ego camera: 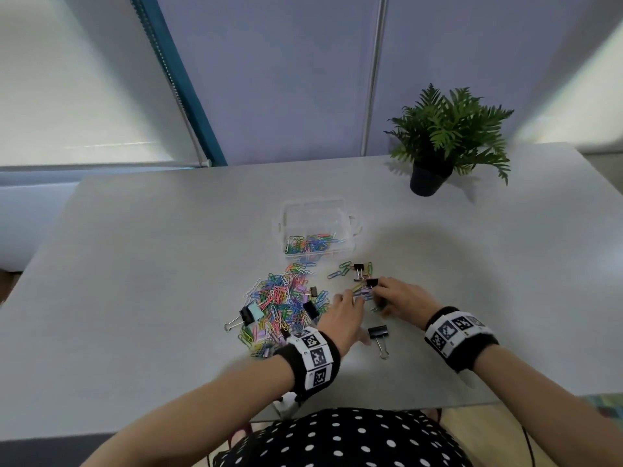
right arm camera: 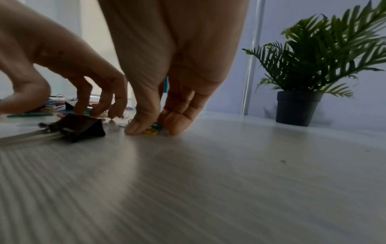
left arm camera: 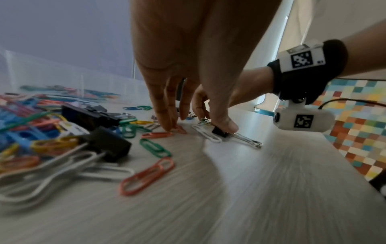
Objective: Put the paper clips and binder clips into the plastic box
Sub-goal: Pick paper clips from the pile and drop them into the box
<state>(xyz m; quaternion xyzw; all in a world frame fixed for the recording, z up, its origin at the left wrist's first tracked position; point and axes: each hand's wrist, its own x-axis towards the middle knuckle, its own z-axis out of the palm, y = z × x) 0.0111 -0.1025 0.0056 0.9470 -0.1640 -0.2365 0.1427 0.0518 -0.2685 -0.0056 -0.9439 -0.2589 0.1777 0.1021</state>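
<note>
Paper clips [ego camera: 281, 296] in many colours lie heaped on the pale surface [ego camera: 135, 264] in front of me, with black binder clips [ego camera: 378, 332] scattered among and beside them. The clear plastic box [ego camera: 317, 227] stands just beyond the heap, lid off, a layer of paper clips already in its near end. My left hand [ego camera: 344, 315] is lowered to the surface at the heap's right edge, fingers bent down, fingertips [left arm camera: 169, 127] touching an orange clip and thumb pressing a small black binder clip; I cannot tell whether anything is actually gripped. My right hand [ego camera: 401, 298] is close beside it, thumb and fingers drawn together on a few yellow and green clips [right arm camera: 153, 129] lying on the surface. A potted fern [ego camera: 445, 136] stands at the far right.
</note>
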